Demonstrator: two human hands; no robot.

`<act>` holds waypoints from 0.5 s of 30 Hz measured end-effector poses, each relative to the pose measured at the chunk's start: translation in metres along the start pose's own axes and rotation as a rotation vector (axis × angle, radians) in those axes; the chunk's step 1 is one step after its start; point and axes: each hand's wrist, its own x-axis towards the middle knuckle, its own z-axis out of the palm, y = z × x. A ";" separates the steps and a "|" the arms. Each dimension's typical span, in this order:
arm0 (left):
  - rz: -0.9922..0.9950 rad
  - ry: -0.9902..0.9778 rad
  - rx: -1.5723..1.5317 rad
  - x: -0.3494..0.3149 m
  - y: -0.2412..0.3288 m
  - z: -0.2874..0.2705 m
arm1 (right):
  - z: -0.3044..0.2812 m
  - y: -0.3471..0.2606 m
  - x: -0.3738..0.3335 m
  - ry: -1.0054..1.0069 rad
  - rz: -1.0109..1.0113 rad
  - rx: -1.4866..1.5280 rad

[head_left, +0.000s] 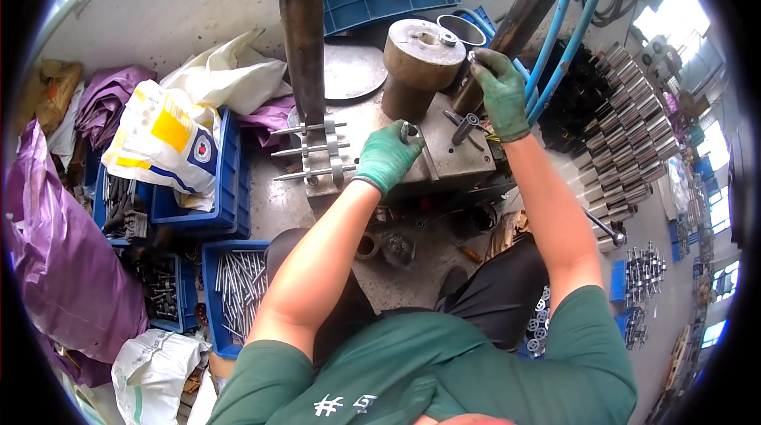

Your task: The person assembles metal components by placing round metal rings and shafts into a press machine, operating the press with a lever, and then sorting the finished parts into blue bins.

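My left hand [387, 158], in a green glove, is closed around a metal piece [407, 132] whose round dark end shows above the fingers; the rest is hidden. It is low over the front of the metal machine base [468, 157]. My right hand [501, 93], also gloved in green, pinches a small shiny metal piece [473, 57] to the right of a large steel cylinder [420, 68]. A small metal ring [448, 40] lies on the cylinder's top. Between my hands, a short flanged pin [466, 128] stands on the base. Left of my left hand lie several shafts with discs [321, 152].
A steel column [301, 36] rises at the back left; blue hoses [555, 52] hang at the right. Blue crates, one holding metal rods [239, 286], stand on my left beside a purple sack [67, 243]. Stacked metal cylinders [626, 124] are on the far right.
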 end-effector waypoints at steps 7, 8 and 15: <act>-0.014 -0.080 0.122 0.003 0.002 -0.004 | 0.033 0.007 0.057 -0.015 -0.021 -0.372; 0.007 -0.066 0.165 0.002 0.003 -0.006 | 0.035 0.005 0.060 -0.050 0.006 -0.468; 0.202 0.004 0.422 -0.004 -0.004 -0.002 | 0.037 -0.001 0.062 -0.091 -0.060 -0.664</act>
